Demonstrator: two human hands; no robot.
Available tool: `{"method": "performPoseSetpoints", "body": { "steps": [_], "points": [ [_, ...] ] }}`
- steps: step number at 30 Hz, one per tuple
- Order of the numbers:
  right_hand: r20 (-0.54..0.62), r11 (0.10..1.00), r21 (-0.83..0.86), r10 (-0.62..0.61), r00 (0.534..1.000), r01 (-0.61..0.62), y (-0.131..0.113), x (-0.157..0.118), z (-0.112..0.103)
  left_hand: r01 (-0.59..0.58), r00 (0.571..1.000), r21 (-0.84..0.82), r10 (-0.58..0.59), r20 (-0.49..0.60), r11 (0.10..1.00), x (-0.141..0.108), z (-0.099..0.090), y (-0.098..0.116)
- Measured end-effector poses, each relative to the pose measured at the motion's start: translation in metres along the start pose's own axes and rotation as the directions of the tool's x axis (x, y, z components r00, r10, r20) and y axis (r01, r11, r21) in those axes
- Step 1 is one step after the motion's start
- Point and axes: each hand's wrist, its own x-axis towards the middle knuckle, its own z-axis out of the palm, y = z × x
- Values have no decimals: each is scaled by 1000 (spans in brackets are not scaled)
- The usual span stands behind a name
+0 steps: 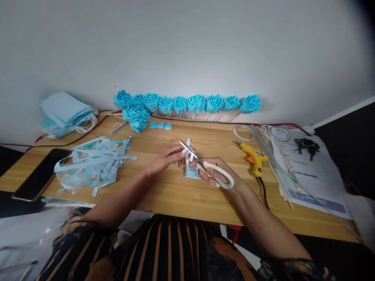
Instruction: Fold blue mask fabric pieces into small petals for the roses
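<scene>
My right hand (pixel 217 164) is closed around the cream handles of a pair of scissors (pixel 202 160), whose metal blades point up and to the left. Crossing those blades are small white strips (pixel 188 143). My left hand (pixel 166 158) pinches at the strips, its fingertips close to the blades. Just beneath both hands, a pleated blue piece of face mask (pixel 192 173) lies on the wooden table (pixel 170 195). Fingers and scissors hide part of the strips.
Blue fabric flowers (pixel 180 104) on sticks line the wall. Petals (pixel 160 125) lie before them. Leftward are mask scraps (pixel 99 160), a phone (pixel 41 175) and stacked masks (pixel 66 109). A yellow glue gun (pixel 253 156), tape roll (pixel 244 132), papers (pixel 316 171) and keys (pixel 307 145) sit right.
</scene>
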Motion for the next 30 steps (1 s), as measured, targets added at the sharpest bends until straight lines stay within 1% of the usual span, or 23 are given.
{"method": "performPoseSetpoints", "body": {
  "steps": [3, 7, 11, 15, 17, 18, 20, 22, 23, 25, 27, 28, 30],
  "points": [
    [-18, 1000, 10, 4, 1000, -4, -1, -1, 1, -25, 998, 67, 29, -48, 997, 0, 0, 5],
    [-31, 1000, 15, -4, 1000, 4, 0, 1, 3, -65, 992, 84, 73, -102, 994, 0, 3, 8],
    [-22, 1000, -3, 30, 999, -30, 4, 2, 1, -127, 984, 111, 139, -111, 986, 2, 6, 6],
    [-18, 999, -17, 39, 999, -39, 5, 2, 2, -151, 977, 140, 169, -130, 979, 5, 5, 0],
    [10, 995, -81, 57, 998, -56, 5, 2, 7, -147, 974, 129, 166, -153, 981, 7, 2, -6],
    [43, 987, -144, 76, 996, -69, 4, 3, 10, -148, 972, 116, 166, -169, 982, 8, 1, -8],
    [140, 950, -302, 123, 983, -76, 3, 3, 17, -158, 964, 96, 174, -200, 983, 10, -2, -11],
    [230, 915, -403, 140, 963, -37, 1, 4, 22, -176, 959, 99, 193, -210, 979, 10, -4, -10],
    [255, 915, -404, 122, 959, -9, 0, 3, 22, -174, 959, 114, 195, -207, 978, 10, -4, -8],
    [246, 946, -322, 48, 968, 35, -5, 1, 18, -161, 961, 151, 190, -203, 975, 8, -5, -3],
    [187, 972, -223, -25, 982, 67, -10, -3, 10, -161, 958, 179, 197, -207, 971, 7, -5, 1],
    [155, 976, -202, -48, 987, 80, -13, -5, 5, -167, 955, 184, 206, -214, 969, 6, -5, 2],
    [106, 972, -215, -77, 991, 98, -18, -9, -4, -168, 951, 168, 204, -233, 971, 7, -7, 1]
  ]
}}
